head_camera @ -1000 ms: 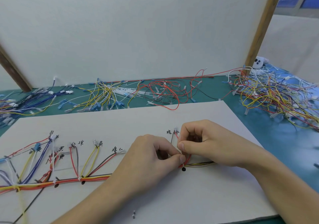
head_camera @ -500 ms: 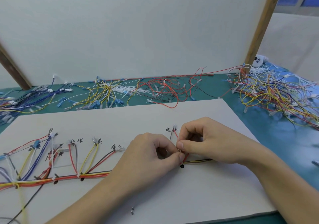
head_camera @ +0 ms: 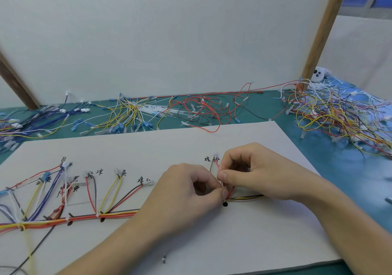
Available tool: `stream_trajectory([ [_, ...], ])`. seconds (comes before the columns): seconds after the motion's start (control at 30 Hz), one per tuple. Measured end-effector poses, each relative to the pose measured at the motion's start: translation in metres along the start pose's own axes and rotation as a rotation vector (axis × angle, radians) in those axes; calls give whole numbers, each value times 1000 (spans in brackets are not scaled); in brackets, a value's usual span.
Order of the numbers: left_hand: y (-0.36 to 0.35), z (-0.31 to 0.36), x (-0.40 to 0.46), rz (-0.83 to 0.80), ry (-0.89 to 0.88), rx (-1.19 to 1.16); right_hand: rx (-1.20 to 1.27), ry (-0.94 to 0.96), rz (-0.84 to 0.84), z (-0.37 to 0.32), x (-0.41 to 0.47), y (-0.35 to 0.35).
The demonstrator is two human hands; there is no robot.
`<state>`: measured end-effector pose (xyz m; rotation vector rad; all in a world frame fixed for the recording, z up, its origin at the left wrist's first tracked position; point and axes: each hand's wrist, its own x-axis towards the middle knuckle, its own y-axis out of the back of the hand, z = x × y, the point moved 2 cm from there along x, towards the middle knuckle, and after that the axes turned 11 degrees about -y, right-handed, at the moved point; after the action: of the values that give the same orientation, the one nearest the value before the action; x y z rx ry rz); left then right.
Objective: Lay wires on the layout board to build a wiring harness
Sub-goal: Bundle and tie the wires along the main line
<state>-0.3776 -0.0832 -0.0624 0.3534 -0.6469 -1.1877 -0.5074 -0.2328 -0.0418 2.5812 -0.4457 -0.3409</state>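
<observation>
At the layout board's right branch: left hand and right hand pinch a white tie around the red wire. Risk: tie slips off the black mark if either pinch loosens.

Two hands, one layout board, one white controller

Green bench with board and loose wires

The white layout board lies flat on it; heaps of loose wires lie behind, a tangled pile at right.
</observation>
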Motion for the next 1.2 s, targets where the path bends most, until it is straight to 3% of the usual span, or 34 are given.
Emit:
stream_trajectory([
  [1.2, 0, 1, -1, -1, -7, 32, -71, 3, 1, -4, -2, -2],
])
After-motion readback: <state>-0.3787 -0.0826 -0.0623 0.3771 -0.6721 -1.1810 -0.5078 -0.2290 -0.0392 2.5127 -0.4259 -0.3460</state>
